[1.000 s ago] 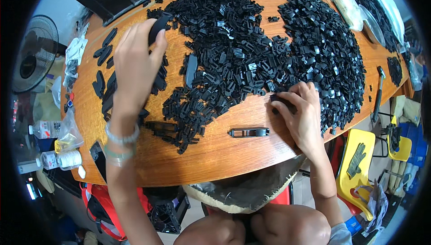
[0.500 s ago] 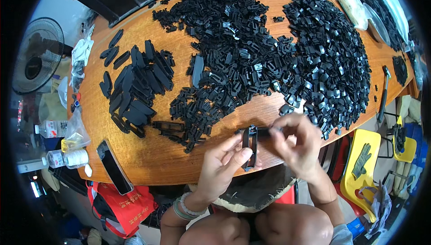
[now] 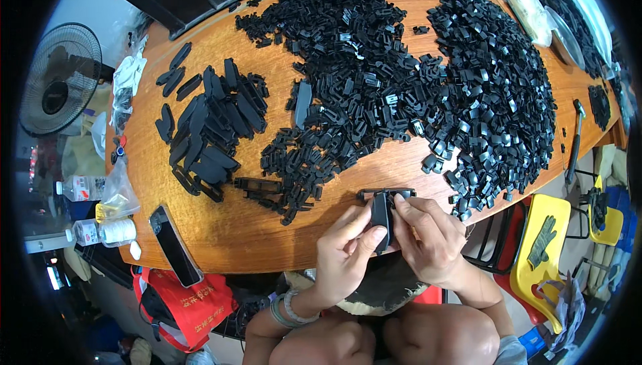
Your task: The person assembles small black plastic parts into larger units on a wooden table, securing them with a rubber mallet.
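Note:
Near the table's front edge, my left hand (image 3: pixel 344 248) pinches a long black plastic part (image 3: pixel 382 223) between thumb and fingers. It stands roughly upright, a smooth dark face showing. From the other side my right hand (image 3: pixel 431 241) closes on the same part, its thumb and fingertips pressed at the upper end. Whether a smaller piece is also between those fingertips is hidden. Just behind the part, a slim black frame (image 3: pixel 408 192) lies crosswise on the table.
Small black clips (image 3: pixel 354 77) cover the middle, with glossy black caps (image 3: pixel 498 97) piled at right. Long black covers (image 3: pixel 207 128) lie left. A phone (image 3: pixel 175 248) rests at the front left edge, a hammer (image 3: pixel 574 141) at the right. Yellow chair (image 3: pixel 542 258), right.
My right hand has come in from the right and now grips the part. The part has turned from its hollow, open side to a smooth face. The view has shifted slightly.

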Demonstrator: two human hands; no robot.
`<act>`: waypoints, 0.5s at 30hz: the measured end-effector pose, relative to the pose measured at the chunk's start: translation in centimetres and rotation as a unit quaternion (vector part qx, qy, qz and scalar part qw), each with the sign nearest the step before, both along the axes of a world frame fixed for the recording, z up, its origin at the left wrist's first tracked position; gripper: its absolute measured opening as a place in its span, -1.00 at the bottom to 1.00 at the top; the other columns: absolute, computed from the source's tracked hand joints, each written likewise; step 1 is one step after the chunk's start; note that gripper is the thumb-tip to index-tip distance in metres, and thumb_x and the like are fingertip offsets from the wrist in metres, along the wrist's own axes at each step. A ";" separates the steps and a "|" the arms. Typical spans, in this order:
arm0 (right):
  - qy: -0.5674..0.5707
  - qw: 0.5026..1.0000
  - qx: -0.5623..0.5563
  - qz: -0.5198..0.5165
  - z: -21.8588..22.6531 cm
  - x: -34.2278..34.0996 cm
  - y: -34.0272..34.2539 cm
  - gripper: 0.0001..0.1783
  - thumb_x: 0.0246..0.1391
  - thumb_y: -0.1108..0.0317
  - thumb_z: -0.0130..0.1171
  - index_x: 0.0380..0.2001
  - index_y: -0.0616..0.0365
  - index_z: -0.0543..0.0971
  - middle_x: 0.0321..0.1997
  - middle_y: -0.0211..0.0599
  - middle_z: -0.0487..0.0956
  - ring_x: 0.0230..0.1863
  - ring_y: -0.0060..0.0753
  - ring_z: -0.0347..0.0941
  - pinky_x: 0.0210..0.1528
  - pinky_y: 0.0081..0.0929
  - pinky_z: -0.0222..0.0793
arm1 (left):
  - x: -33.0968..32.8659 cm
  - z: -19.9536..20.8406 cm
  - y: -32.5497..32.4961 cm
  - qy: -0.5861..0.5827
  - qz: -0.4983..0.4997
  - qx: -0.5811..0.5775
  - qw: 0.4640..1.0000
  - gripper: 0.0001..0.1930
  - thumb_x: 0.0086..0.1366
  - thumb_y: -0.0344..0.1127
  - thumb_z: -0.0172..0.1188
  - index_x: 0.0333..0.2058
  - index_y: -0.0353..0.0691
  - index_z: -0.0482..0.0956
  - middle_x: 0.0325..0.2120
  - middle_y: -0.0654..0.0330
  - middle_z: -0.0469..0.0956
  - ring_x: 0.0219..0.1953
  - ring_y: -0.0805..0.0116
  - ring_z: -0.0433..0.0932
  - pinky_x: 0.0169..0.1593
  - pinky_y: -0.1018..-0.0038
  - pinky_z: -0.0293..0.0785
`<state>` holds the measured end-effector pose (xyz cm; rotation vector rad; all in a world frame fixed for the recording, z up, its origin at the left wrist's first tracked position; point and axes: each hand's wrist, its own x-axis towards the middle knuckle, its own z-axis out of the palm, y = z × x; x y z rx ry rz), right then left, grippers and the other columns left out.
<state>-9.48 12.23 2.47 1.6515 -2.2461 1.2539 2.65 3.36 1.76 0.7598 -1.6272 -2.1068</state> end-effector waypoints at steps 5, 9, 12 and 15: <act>-0.012 0.998 -0.017 0.056 0.3 -0.3 -0.2 -0.60 -0.24 0.65 0.24 -0.19 0.43 0.53 -0.34 -0.11 0.54 -0.53 -0.30 0.51 -0.53 -0.50 0.46 | 0.3 0.0 -0.5 -0.029 -0.021 -0.081 0.996 -0.64 0.33 -0.47 0.04 0.06 -0.50 0.37 -0.24 0.16 0.42 -0.24 0.57 0.42 -0.21 0.66 0.43; -0.053 0.994 -0.004 0.097 0.6 -0.8 0.4 -0.55 -0.26 0.64 0.20 -0.15 0.43 0.53 -0.32 -0.10 0.55 -0.50 -0.31 0.51 -0.53 -0.51 0.46 | 0.2 0.8 -0.7 0.039 -0.017 -0.022 0.999 -0.65 0.34 -0.45 0.02 0.06 -0.49 0.38 -0.25 0.15 0.43 -0.30 0.55 0.46 -0.26 0.64 0.44; -0.089 0.990 -0.007 0.111 -0.1 -1.4 0.7 -0.48 -0.29 0.62 0.18 -0.09 0.21 0.59 -0.28 -0.13 0.50 -0.38 -0.32 0.49 -0.43 -0.46 0.46 | 0.0 0.8 -1.4 0.039 -0.060 0.091 0.993 -0.66 0.35 -0.43 0.01 0.04 -0.52 0.38 -0.26 0.15 0.43 -0.37 0.51 0.51 -0.30 0.63 0.44; -0.060 0.994 0.005 0.092 -0.3 -1.9 1.7 -0.39 -0.38 0.59 0.24 -0.09 -0.01 0.62 -0.28 -0.23 0.41 -0.33 -0.29 0.42 -0.36 -0.45 0.40 | 0.1 1.9 -3.1 0.010 -0.179 0.203 0.963 -0.72 0.34 -0.41 0.03 -0.06 -0.50 0.44 -0.30 0.12 0.45 -0.39 0.41 0.55 -0.32 0.56 0.44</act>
